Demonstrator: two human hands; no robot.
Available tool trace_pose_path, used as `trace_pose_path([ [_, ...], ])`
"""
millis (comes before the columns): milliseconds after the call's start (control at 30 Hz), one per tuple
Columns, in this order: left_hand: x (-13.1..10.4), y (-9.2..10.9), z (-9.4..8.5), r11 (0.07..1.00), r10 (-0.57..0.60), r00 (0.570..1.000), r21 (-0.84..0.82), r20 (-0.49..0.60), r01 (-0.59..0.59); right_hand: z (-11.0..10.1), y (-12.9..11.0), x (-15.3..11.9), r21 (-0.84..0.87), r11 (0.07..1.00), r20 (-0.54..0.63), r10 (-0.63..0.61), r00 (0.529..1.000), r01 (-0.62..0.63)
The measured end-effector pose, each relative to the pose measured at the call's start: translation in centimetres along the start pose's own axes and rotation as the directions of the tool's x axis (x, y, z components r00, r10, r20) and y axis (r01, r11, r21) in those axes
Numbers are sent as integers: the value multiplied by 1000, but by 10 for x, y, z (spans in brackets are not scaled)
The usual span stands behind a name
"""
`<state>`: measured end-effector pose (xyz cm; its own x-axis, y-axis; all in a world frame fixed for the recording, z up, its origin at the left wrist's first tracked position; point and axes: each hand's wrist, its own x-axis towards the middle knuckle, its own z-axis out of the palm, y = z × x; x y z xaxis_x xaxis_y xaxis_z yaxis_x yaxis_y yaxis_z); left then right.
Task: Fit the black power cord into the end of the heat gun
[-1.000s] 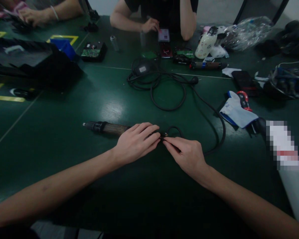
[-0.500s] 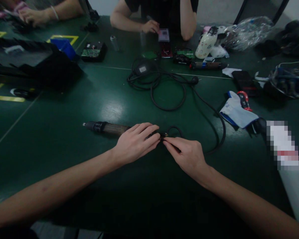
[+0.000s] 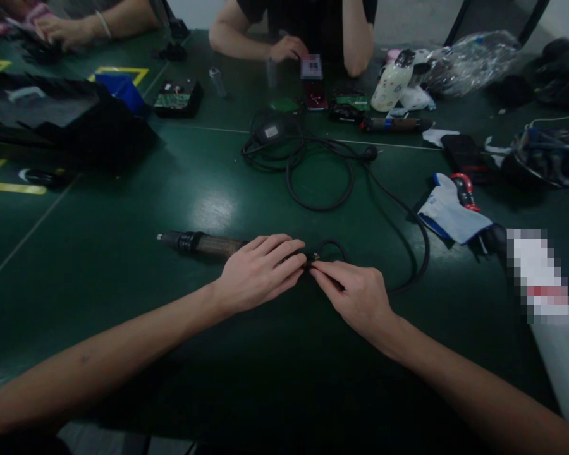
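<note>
The left hand lies palm down, fingers bent over the rear of the dark pen-shaped tool, whose tip points left on the green table. The right hand faces it, thumb and forefinger together at the tool's rear end, though what they pinch is too small to tell

So the table is dark green with pale seam lines and yellow tape. Near the middle there's 1 brown-and-black tool lying flat, tip pointing left. Beyond it, a messy black cable. Right side's kinda cluttered: 1 blue-and-white cloth, 1 cream bottle, crinkly plastic. Far left, 1 big black case.
</note>
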<state>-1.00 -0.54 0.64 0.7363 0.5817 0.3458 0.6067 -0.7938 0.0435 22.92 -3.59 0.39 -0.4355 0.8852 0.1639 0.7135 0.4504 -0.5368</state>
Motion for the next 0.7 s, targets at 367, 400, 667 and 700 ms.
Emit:
trace_pose_path([
  [367,-1,0,1,1000,-14,1000,21,-5,14,4,3,-1,-10,1000,-23,0,1000,0],
  [400,-1,0,1,1000,-3,1000,21,-2,3,4,3,-1,-11,1000,-23,-1,1000,1],
  [667,0,0,-1,1000,-15,1000,13,4,15,2,3,-1,-12,1000,-21,-6,1000,6],
  [700,0,0,-1,1000,-16,1000,13,7,15,3,3,-1,-8,1000,-19,-7,1000,7],
])
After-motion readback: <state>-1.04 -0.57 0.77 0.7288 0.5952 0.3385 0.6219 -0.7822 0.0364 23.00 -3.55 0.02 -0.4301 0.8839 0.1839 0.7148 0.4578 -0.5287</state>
